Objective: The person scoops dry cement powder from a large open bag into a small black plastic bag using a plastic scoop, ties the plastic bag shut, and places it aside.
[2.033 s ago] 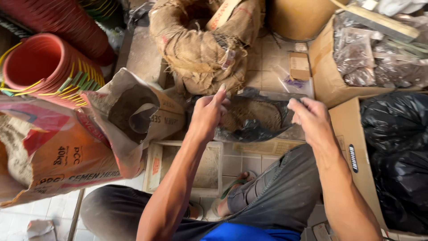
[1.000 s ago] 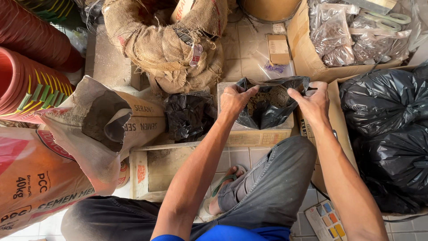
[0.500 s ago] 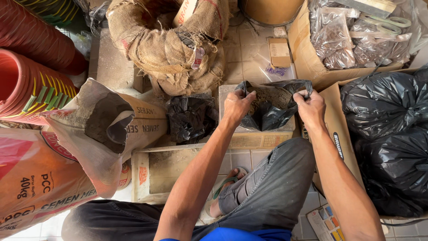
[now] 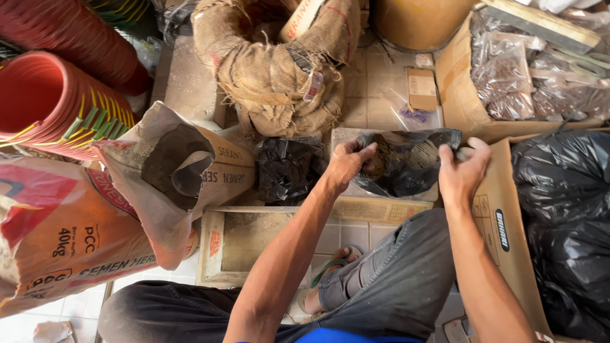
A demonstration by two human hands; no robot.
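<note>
— Hands on what, exactly?

— Both on a small black plastic bag, held open at its mouth. My left hand pinches the near-left rim, fingers curled over it; my right hand grips the right rim. Brownish fibrous stuff shows inside.

— Where does the bag sit?

— Over a shallow tray, on the tiled floor ahead of my knees. A second filled black bag lies just beside it, left.

— And around it?

— A burlap sack behind, a torn paper cement sack at left, stacked orange pots beyond that, large black bags in a cardboard box at right.
</note>
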